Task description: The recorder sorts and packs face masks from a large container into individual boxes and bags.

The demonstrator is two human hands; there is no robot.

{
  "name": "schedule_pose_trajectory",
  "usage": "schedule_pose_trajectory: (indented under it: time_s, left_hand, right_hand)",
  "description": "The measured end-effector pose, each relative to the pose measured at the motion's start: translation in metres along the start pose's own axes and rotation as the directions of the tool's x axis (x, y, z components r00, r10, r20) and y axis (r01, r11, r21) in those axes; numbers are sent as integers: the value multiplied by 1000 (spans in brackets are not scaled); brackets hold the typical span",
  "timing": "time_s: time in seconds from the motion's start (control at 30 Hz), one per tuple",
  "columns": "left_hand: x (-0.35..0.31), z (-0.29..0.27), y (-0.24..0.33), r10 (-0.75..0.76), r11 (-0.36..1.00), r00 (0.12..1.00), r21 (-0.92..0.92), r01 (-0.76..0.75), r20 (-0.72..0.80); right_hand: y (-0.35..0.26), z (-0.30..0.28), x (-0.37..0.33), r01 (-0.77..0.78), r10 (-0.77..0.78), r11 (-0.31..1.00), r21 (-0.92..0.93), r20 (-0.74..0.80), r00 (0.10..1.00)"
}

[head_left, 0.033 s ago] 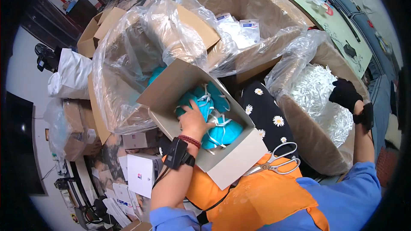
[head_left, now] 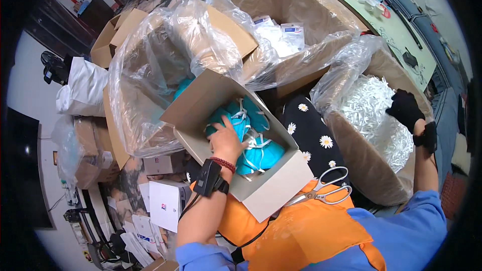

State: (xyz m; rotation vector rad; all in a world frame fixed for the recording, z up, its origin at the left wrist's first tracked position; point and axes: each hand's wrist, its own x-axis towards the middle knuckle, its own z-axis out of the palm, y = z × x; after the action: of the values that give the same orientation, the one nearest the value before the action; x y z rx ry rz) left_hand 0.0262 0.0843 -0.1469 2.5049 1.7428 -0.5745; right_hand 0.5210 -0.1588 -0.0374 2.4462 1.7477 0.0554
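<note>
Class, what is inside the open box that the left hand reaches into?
Teal cup-shaped masks with white straps; the left hand touches them. What lies under them is hidden.

The masks (head_left: 261, 157) are turquoise, their straps (head_left: 258, 143) white, the small box (head_left: 277, 186) greyish beige. Loose strips (head_left: 369, 103) are white, the glove (head_left: 404, 109) plain black, the bracelet (head_left: 223, 163) dark red. The apron (head_left: 301, 238) is orange, the sleeves (head_left: 423, 216) blue, the scissors (head_left: 314, 194) silver. Black fabric (head_left: 315, 134) over the legs carries yellow-centred white daisies (head_left: 326, 142).

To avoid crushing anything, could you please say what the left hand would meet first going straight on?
The left hand would probably meet the teal masks just ahead first; depth inside the box is unclear.
</note>
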Motion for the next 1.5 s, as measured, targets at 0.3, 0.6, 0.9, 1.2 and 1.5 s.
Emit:
schedule_pose_trajectory:
  time_s: [0.3,0.6,0.9,1.2,1.5]
  left_hand:
    - [-5,-30,-32,99,986,911,-84,-144,-400]
    - [-67,-88,-46,-92,704,911,-674,-226,-401]
    - [-84,-76,-51,336,-767,901,-476,430,273]
    - [-90,-41,-48,381,-798,914,-449,401,139]
    - [-98,-48,-41,353,-610,929,-726,318,111]
  right_hand:
    - [-21,-11,1,107,-113,992,-63,-100,989]
    - [-49,-28,10,141,-134,983,-121,61,989]
    - [-120,-32,41,209,-219,976,-66,-319,922]
    - [-240,-101,42,593,-377,787,169,-628,680]
    - [-321,-74,63,725,-688,493,481,-295,663]
